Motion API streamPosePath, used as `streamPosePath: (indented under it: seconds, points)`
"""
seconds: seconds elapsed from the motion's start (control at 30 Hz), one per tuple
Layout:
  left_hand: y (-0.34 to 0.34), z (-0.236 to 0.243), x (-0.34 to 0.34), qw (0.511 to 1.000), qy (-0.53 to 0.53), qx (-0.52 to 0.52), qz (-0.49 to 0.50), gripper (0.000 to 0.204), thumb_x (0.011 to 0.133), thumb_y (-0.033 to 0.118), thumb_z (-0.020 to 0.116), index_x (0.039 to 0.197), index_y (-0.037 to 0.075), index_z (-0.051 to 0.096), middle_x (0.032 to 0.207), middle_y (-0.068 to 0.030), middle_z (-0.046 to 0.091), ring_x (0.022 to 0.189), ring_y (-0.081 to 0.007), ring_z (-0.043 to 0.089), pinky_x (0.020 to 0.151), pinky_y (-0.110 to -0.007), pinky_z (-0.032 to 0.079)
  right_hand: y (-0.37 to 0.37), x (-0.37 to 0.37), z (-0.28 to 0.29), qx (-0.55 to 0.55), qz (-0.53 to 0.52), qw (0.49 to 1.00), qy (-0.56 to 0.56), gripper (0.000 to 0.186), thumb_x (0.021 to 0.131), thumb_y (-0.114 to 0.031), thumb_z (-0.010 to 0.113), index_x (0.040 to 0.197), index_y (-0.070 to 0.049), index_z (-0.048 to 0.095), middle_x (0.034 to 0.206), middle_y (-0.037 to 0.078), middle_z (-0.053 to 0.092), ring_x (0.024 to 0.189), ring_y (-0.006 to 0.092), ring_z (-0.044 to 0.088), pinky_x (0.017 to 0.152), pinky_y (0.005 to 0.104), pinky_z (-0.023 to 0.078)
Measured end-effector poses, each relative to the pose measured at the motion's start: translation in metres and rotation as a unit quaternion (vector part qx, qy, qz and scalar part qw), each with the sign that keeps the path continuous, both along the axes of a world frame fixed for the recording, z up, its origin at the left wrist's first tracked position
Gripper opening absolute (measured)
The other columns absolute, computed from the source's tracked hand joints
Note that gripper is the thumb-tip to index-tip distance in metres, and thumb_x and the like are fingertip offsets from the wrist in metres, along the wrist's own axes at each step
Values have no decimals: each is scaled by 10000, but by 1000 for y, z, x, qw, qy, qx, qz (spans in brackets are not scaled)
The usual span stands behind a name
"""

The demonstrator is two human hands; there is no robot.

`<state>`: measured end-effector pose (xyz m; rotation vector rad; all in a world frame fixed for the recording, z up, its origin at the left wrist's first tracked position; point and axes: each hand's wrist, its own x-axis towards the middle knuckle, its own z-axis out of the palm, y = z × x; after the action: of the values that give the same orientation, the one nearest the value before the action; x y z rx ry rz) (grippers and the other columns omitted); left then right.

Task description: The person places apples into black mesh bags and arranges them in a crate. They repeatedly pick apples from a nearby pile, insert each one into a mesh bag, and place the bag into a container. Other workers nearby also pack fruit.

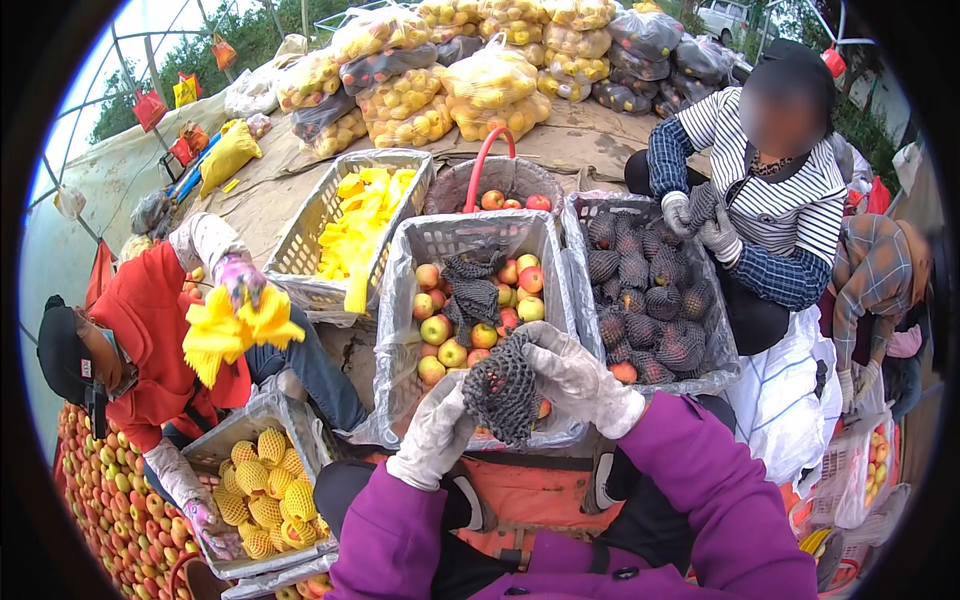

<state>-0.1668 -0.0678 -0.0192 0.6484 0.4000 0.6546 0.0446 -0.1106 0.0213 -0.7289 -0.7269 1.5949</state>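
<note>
A crate of apples [470, 290] is set directly ahead, flanked on the left by a crate of net sleeves [350, 225] and on the right by a crate of sleeved fruit [650, 300]. Stacked bags of fruit [480, 70] are piled behind.

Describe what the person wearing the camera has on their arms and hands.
Both arms are covered by loose purple sleeves reaching the wrists. The left hand and right hand each wear a pale grey-white fabric work glove, somewhat soiled, with a ribbed knitted cuff tucked against the sleeve end. No markings show.
</note>
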Motion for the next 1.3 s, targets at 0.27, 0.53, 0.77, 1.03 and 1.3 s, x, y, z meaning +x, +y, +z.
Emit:
streamPosePath:
  seconds: [0.27,0.53,0.77,1.03,1.3]
  points:
    - [-5,13,0,997,-61,52,-10,561,768,139,753,1242,-57,524,1207,-119,602,1154,-229,552,1007,-382,416,-2,-10,-14,-34,23,996,84,227,948,-207,565,1133,-82,525,1053,15,581,981,125,583,884,284,479]
    - [-13,23,1,992,-20,21,-123,670,767,173,751,1325,-16,431,1274,-136,545,1176,-250,533,1019,-389,402,-8,-26,-18,23,31,999,-20,228,969,-237,516,1119,-65,530,1038,24,594,974,103,584,850,261,486]
    - [-16,36,4,988,-108,34,-101,752,736,242,778,1311,-71,408,1248,-199,544,1172,-319,532,1027,-435,390,-13,-40,-38,10,73,997,19,271,952,-158,530,1203,-65,492,1141,35,544,1071,118,534,925,267,444]
    - [-5,50,-10,985,-148,35,84,625,830,179,671,1350,-19,385,1202,-193,556,1151,-317,536,1006,-502,415,-5,-64,-52,29,92,983,-157,328,958,-173,497,1261,-59,444,1126,25,551,1005,107,562,827,275,488]
    - [17,67,-30,966,-13,92,240,464,900,91,519,1340,1,401,1227,-170,544,1124,-296,562,996,-435,447,91,1,-165,38,-13,830,-556,292,871,-222,599,1100,-42,571,972,148,637,911,266,622,787,350,501]
